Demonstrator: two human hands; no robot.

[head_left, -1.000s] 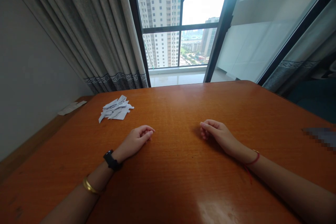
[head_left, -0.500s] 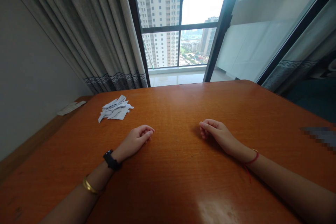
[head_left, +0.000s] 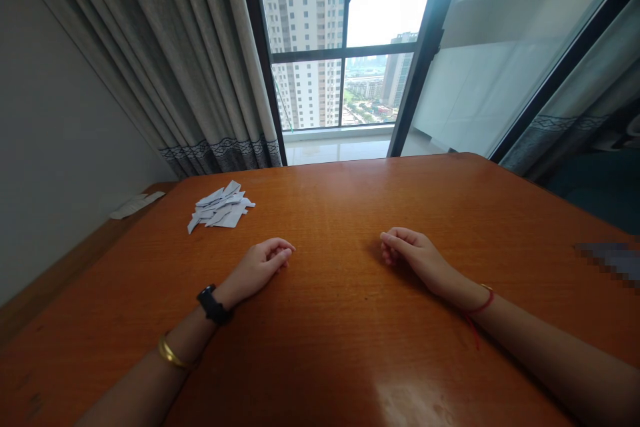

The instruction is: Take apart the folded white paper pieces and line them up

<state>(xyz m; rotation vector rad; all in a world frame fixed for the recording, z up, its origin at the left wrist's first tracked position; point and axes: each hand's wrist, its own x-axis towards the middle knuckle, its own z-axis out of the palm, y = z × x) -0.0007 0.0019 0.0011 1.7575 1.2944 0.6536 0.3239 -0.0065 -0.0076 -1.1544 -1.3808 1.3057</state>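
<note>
My left hand (head_left: 261,263) rests on its side on the brown wooden table (head_left: 330,333), fingers loosely curled in with the thumb laid near them. Nothing shows in it. Just beyond it, up and to the left, lies a pile of torn white paper pieces (head_left: 223,205), apart from the hand. My right hand (head_left: 413,253) also rests on the table, to the right of centre. Its fingers are curled under with the thumb against the forefinger, and no object shows in it. The two hands are well apart.
A pale flat sheet (head_left: 136,205) lies on a ledge by the left wall. At the right table edge is a pixelated dark grey patch (head_left: 613,260). Behind the table hang grey curtains (head_left: 200,67), beside a dark-framed glass door (head_left: 345,52).
</note>
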